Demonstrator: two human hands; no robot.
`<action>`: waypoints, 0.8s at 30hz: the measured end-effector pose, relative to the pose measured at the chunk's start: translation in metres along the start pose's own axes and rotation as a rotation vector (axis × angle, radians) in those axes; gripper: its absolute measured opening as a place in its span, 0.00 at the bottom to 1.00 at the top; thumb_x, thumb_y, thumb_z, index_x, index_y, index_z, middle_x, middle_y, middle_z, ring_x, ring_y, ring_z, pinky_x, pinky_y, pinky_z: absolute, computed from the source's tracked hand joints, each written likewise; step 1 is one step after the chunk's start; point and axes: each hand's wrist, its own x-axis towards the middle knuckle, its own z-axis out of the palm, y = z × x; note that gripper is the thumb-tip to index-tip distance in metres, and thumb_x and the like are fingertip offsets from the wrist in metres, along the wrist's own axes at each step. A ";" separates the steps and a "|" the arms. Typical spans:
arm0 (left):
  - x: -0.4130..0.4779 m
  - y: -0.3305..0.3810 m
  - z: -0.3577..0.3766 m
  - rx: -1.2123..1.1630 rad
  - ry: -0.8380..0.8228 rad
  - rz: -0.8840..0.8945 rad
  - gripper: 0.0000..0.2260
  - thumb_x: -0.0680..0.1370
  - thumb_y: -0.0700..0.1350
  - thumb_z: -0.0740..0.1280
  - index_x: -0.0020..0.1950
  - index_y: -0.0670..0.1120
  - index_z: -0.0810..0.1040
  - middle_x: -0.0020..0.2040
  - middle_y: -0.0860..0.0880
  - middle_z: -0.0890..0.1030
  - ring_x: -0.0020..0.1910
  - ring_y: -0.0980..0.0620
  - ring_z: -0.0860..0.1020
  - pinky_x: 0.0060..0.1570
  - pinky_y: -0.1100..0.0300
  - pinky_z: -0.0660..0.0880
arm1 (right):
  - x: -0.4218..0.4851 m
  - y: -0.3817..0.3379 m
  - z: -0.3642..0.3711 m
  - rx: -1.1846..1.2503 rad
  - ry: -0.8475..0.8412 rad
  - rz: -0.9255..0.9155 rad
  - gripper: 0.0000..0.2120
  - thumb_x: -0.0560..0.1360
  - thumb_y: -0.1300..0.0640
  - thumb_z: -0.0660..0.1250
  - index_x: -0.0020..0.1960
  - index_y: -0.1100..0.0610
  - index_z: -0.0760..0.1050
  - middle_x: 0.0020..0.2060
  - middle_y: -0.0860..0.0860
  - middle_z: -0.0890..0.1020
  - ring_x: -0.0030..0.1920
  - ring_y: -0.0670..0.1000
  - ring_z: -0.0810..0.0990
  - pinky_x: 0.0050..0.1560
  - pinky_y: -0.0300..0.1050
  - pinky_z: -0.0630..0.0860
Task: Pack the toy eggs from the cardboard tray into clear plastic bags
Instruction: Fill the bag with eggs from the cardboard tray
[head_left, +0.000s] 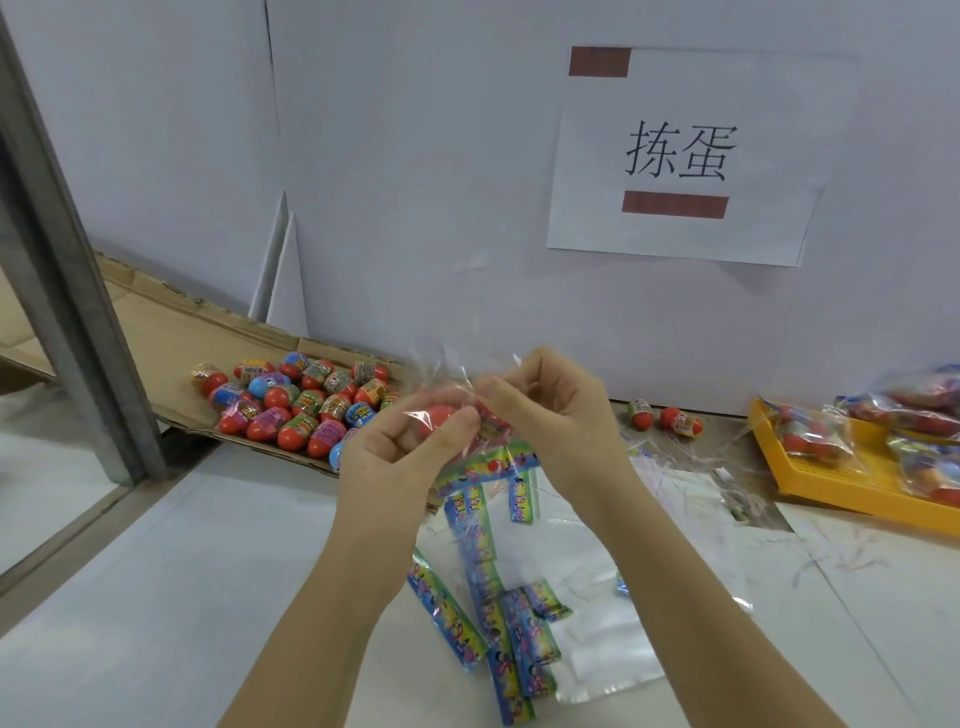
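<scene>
Tray (171, 332), left: many eggs (301, 410) unpacked. Centre: I see left hand (400, 447) and right hand (556, 415) pinching a bag (447, 374), held above the table; bagged egg (441, 418) lies roughly left-right, red end leftward. Right: filled bags (815, 431) in basket (841, 480). I judge the task partway done.

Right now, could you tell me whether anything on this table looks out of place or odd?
Yes: two red toy eggs with printed wrappers lie loose by the white wall, outside both the brown cardboard tray and the yellow plastic tray. Thin clear plastic scraps also litter the white table near them.
</scene>
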 end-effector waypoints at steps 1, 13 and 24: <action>0.000 0.001 -0.001 0.011 -0.005 0.004 0.15 0.59 0.49 0.76 0.45 0.48 0.87 0.42 0.44 0.85 0.42 0.49 0.84 0.41 0.62 0.80 | 0.000 0.002 0.002 0.017 -0.004 -0.001 0.13 0.71 0.58 0.73 0.31 0.53 0.73 0.26 0.47 0.77 0.30 0.48 0.76 0.35 0.44 0.75; 0.005 0.003 -0.009 0.003 0.041 0.008 0.17 0.60 0.52 0.77 0.48 0.51 0.87 0.46 0.47 0.86 0.43 0.51 0.85 0.37 0.62 0.81 | 0.003 0.001 -0.008 0.083 -0.120 0.121 0.12 0.63 0.49 0.73 0.44 0.54 0.84 0.40 0.52 0.86 0.43 0.48 0.83 0.47 0.39 0.78; 0.005 0.004 -0.013 0.096 -0.082 -0.010 0.19 0.54 0.47 0.82 0.44 0.52 0.86 0.40 0.48 0.84 0.35 0.53 0.82 0.34 0.64 0.78 | 0.000 -0.004 -0.007 -0.096 -0.152 -0.029 0.04 0.72 0.58 0.72 0.39 0.52 0.82 0.35 0.52 0.84 0.38 0.51 0.81 0.44 0.49 0.79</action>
